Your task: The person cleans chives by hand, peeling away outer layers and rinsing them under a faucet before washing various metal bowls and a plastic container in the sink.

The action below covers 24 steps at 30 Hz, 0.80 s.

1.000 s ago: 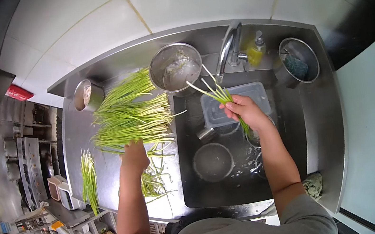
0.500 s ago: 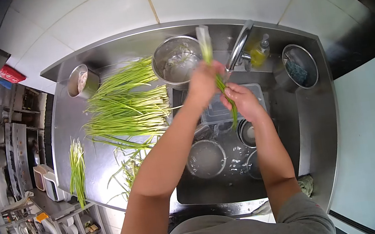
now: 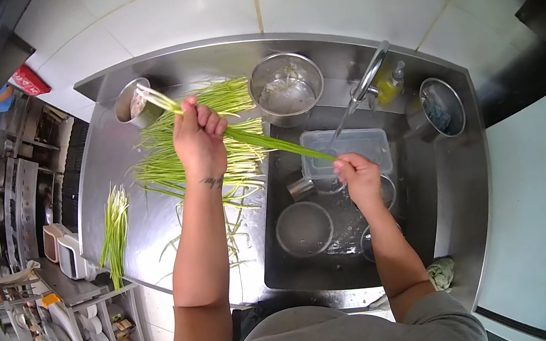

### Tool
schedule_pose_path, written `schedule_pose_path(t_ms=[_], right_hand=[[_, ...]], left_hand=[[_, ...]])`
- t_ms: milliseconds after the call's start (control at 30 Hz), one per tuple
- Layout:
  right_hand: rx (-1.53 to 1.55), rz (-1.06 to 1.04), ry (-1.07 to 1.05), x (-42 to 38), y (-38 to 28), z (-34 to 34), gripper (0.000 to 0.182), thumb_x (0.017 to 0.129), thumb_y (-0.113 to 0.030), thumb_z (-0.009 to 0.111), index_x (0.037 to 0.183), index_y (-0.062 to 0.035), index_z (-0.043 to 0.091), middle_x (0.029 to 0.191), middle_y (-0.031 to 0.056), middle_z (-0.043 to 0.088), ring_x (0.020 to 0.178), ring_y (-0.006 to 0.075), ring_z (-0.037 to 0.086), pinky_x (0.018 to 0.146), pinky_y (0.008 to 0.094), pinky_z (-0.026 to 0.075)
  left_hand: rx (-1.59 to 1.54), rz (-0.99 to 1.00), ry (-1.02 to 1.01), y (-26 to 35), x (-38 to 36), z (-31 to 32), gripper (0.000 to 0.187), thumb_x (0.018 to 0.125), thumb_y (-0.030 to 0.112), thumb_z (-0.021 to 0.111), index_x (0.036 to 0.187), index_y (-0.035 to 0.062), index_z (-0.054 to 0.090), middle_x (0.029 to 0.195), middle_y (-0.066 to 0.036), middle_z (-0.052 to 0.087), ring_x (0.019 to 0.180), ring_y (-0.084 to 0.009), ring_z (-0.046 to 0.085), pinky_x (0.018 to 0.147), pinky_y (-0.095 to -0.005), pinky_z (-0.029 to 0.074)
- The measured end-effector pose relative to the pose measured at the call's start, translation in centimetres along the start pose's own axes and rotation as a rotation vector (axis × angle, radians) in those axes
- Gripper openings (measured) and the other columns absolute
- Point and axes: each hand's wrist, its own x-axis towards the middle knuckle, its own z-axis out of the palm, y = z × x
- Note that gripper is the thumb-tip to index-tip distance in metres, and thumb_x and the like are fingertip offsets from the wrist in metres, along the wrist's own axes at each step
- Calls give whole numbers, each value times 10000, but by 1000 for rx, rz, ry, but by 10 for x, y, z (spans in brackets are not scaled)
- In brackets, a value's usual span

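A bunch of green chives (image 3: 269,142) is stretched between both hands. My left hand (image 3: 200,137) is closed round it near the pale root end, above the steel counter. Over the sink my right hand (image 3: 359,174) pinches the green tips, close to the thin stream of water from the faucet (image 3: 366,80). Below and behind my left hand lie piles of chives (image 3: 172,174), their pale ends toward the sink. Loose green stalks are scattered nearer my body.
A steel pot (image 3: 291,113) stands behind the sink's left edge. In the sink (image 3: 301,271) are a clear plastic container (image 3: 363,140) and round bowls. A smaller bunch (image 3: 115,227) lies far left. A soap bottle (image 3: 389,84) and steel canister (image 3: 426,117) stand right.
My left hand has moved left, away from the faucet, with the root end. My right hand has moved slightly down. The bunch is now stretched out between them, and the view has shifted slightly.
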Motion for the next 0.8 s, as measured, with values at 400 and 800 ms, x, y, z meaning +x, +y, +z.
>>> schedule_pose_path(t_ms=[400, 800], right_hand=[[899, 314, -66, -70, -93, 67, 133, 899, -145, 559, 940, -20, 573, 691, 2, 492, 578, 82, 401, 543, 220, 336], [-537, -81, -208, -197, -5, 258, 396, 893, -229, 567, 1207, 8, 521, 1165, 190, 569, 1102, 251, 527, 918, 304, 416]], left_hand=[[915, 85, 309, 249, -80, -149, 202, 959, 247, 453, 986, 67, 539, 588, 66, 338, 454, -28, 265, 419, -202, 209], [2124, 203, 261, 232, -72, -382, 538, 754, 300, 697, 1205, 64, 525, 1209, -220, 518, 1146, -360, 474, 966, -403, 384]])
